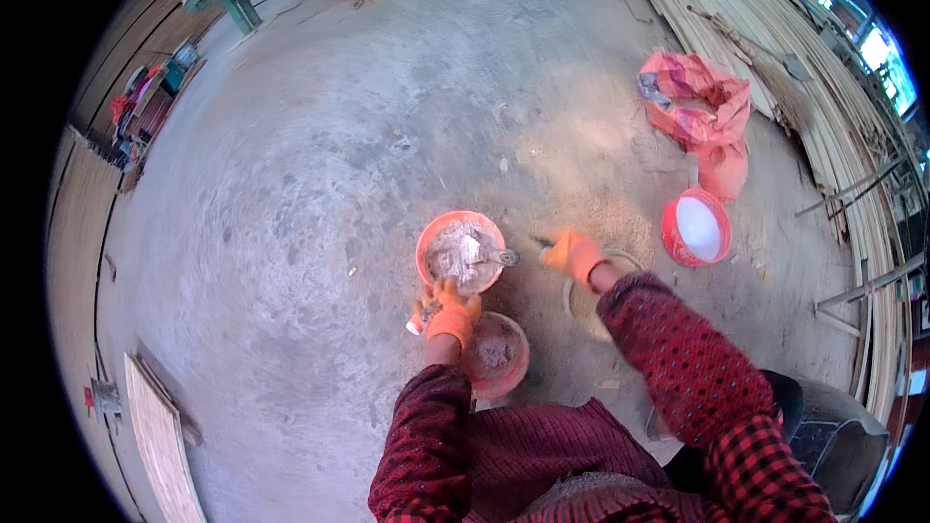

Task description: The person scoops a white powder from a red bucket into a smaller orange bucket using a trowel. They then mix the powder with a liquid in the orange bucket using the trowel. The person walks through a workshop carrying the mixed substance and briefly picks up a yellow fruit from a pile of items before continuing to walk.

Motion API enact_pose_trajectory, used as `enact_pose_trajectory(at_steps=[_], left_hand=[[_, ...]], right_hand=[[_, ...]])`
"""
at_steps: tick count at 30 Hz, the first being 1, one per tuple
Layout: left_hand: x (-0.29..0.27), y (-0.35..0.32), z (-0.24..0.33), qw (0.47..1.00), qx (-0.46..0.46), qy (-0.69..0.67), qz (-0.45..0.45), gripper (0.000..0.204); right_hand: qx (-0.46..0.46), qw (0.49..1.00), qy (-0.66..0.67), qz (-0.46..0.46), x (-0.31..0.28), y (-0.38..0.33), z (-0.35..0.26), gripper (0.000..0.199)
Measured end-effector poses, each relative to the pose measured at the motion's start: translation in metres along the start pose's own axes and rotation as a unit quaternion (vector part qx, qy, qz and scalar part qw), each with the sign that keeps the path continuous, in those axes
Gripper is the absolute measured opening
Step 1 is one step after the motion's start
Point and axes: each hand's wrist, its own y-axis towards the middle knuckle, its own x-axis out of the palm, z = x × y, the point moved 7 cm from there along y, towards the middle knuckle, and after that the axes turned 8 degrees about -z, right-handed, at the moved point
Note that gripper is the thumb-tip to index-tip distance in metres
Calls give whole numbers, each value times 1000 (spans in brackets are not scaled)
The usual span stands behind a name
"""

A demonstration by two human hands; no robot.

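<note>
Head view, left hand (451, 314) in orange glove gripping rim of powder-filled orange bucket (461, 252) at frame centre, right hand (573, 254) closed on small dark tool beside it, second orange bucket (498, 355) below, white-filled bucket (697, 228) right, pink sack (699, 111) upper right.

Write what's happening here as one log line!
left hand: grips rim of grey-powder bowl | right hand: holds small tool | second bowl: below | white-filled bowl: right
</note>
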Motion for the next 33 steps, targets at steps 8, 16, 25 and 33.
enact_pose_trajectory(at_steps=[8,16,25,33], left_hand=[[44,20,17,992,105,-26,-65,45],[38,36,51,986,143,-32,85,22],[108,54,23,839,95,-480,-240,25],[65,-17,57,785,-61,-518,-335,22]], right_hand=[[34,996,10,-88,42,-53,-40,56],[41,998,41,-28,18,-31,-45,44],[-20,950,-259,-172,42,-10,-67,33],[-35,971,-134,-193,39,-34,-29,34]])
